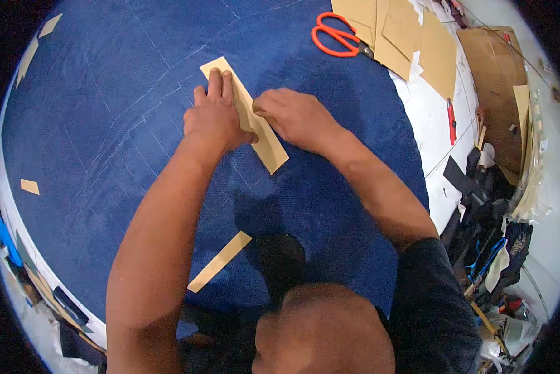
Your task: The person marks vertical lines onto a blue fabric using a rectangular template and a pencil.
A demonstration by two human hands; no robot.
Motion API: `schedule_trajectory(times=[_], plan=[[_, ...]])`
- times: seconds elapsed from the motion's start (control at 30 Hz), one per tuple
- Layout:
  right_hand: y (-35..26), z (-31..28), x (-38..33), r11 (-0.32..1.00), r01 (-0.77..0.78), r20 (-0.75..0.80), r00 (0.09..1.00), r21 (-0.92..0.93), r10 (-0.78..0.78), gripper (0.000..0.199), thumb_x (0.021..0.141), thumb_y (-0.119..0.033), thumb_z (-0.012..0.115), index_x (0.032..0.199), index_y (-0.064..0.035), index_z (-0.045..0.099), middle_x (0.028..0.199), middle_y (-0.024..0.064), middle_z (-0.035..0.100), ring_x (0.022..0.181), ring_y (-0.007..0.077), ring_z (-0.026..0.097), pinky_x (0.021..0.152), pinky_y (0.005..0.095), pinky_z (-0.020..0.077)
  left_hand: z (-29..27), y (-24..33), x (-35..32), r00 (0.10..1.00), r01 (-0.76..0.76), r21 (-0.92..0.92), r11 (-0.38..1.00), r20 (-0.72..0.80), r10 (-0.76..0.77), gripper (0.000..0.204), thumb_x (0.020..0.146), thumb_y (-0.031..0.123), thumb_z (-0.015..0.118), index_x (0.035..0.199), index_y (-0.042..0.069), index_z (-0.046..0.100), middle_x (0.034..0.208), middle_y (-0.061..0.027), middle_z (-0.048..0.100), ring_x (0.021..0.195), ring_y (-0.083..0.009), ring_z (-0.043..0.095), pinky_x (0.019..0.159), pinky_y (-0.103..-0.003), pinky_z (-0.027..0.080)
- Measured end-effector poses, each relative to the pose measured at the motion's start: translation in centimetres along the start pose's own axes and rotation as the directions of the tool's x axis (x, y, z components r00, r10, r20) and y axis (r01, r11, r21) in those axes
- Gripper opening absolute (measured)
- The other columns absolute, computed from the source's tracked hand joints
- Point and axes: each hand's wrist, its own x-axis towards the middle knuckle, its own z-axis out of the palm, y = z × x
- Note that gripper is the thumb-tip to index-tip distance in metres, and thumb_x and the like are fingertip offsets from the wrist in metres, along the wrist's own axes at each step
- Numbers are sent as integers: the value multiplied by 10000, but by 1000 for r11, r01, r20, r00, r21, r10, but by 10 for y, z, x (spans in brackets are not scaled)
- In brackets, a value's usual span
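Note:
A long tan card strip [269, 146] lies slantwise on a large dark blue cloth [330, 193] marked with thin pale lines. My left hand [216, 115] presses the strip down, its fingers stretched along the upper part and the thumb lower on the card. At the strip's right edge, my right hand [292, 118] is closed with fingers pinched together. Whatever those fingers hold, if anything, is hidden. Nearer me, a narrower tan card strip [220, 261] rests on the cloth between my forearms.
Red-handled scissors [336, 36] lie at the cloth's far right, beside several tan card pieces [395, 31]. A red cutter [451, 121] sits on the white table surface [439, 202]. Small card pieces [29, 186] lie at left. Dark scraps [473, 181] and clutter crowd the right side.

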Motion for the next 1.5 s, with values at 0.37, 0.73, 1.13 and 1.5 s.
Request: schedule_trajectory(times=[0.37,0.73,1.13,1.5], plan=[[-1,11,-26,1000,23,-50,998,-4,-23,167,897,-176,565,1036,-106,622,962,69,644,908,284,651,769,431,545,-4,3,-1,1000,10,32,999,22,-11,1313,597,539,899,1568,26,180,1621,-123,210,1375,-375,398,997,-472,542],[-7,7,-31,998,30,-138,990,-63,-39,158,863,-168,601,1003,-100,628,954,52,648,907,268,639,755,407,548,-1,0,-1,1000,-18,-7,1000,-22,18,1348,558,549,906,1572,49,171,1621,-156,226,1346,-439,424,1029,-505,506],[-41,-9,-91,972,-168,-216,955,164,202,214,880,-154,624,1080,-80,636,1058,92,664,955,300,627,855,423,517,6,-6,0,998,-29,10,1000,-57,30,1348,546,583,899,1574,82,186,1624,-141,233,1341,-426,433,1020,-533,497],[-54,43,-107,958,-224,-288,943,-179,167,260,816,-202,723,1073,-167,711,1062,-9,693,1117,227,584,1121,581,307,8,-1,-4,990,-55,102,993,-128,68,1165,604,519,881,1526,80,323,1595,-164,294,1439,-378,321,1143,-556,308]])
